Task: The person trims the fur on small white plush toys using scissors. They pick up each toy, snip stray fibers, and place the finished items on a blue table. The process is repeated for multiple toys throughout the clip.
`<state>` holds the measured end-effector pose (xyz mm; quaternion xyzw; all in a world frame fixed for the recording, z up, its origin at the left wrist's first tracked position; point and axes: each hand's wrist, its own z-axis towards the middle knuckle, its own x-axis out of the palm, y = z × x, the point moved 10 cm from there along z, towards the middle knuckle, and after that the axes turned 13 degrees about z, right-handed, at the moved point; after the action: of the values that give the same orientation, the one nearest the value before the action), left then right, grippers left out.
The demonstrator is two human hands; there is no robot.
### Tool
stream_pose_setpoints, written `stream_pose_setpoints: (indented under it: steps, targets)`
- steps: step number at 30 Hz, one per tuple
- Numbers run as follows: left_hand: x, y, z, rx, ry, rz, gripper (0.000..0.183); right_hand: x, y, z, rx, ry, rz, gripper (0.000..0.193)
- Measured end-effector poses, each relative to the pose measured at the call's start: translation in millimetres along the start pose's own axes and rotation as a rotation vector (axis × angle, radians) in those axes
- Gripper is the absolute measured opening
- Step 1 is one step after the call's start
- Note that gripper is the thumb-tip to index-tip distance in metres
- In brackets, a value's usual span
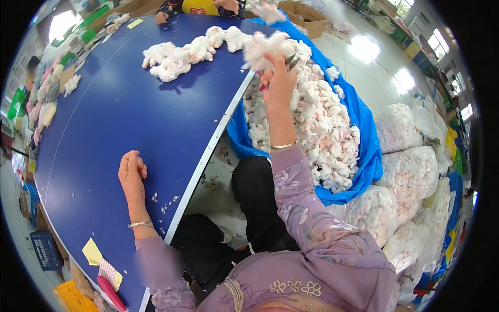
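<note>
My right hand [280,83] is raised over the far right corner of the table, closed around scissors [293,61] with dark blades and a pinkish-red handle. A blurred white plush piece [266,48] is at its fingertips; I cannot tell whether the hand grips it. Below is a heap of small white and pink plush pieces [322,132] in a blue sheet [366,140]. My left hand [133,174] rests on the blue table [114,114], its fingers loosely bent and nothing seen in them. A row of white plush pieces [174,60] lies across the table's far part.
Opposite, a person's hand [162,17] touches the table edge. Filled clear bags [410,174] stand on the right. Yellow paper [92,252] and a pinkish-red tool handle [110,292] lie at the near left. Plush pieces line the left edge, and white scraps [165,205] lie near my left hand.
</note>
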<state>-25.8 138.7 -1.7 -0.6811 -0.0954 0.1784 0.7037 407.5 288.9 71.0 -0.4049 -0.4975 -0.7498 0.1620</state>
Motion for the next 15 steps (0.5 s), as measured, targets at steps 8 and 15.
stream_pose_setpoints:
  steps: [8,15]
  targets:
    - [1.2,0.0,-1.2,0.014,-0.010,0.119,0.019,53.8,-109.9,-80.8,0.151,0.645,-0.922,0.045]
    - [-9.6,-14.0,-6.9,0.055,-0.232,0.289,0.018,116.7,-150.8,-149.9,0.039,0.972,-0.878,0.040]
